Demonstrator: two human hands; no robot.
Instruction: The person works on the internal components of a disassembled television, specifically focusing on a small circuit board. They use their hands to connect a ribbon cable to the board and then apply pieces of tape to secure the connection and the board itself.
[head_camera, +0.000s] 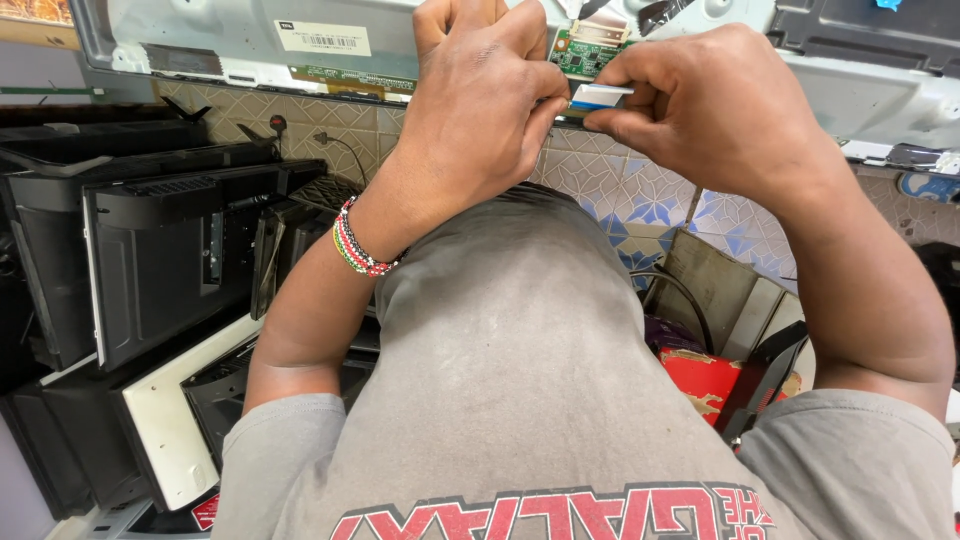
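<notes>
A flat ribbon cable (600, 96), white with a blue end strip, lies at the lower edge of a small green circuit board (585, 52) mounted on the grey metal back of an opened flat screen panel (250, 40). Both hands meet on it. The right hand (715, 110) pinches the cable between thumb and forefinger, its other fingers curled in behind. The left hand (480, 100) is bunched into a loose fist, its thumb and fingertips pressed against the cable's left end just below the board, so the two hands touch the same short strip from either side. Whether the cable's end sits in the board's connector cannot be told, since the fingers cover the joint.

On the left wrist sits a beaded bracelet (355, 245) in red, white, green and black. The panel runs across the top of the view; a white label (322, 38) is stuck to its metal back, and a longer strip of green board (350, 78) lies along its lower edge to the left of the hands. Below the arms is the person's grey shirt (520, 380) with red lettering.

Beyond the panel, a patterned tile floor (640, 195) in beige and blue shows. To the left, several dark screen housings (150, 260) stand stacked and leaning together, one with a white frame (165, 420). To the right, a red object (705, 385) with worn paint lies beside a black cable (685, 295) and leaning boards.
</notes>
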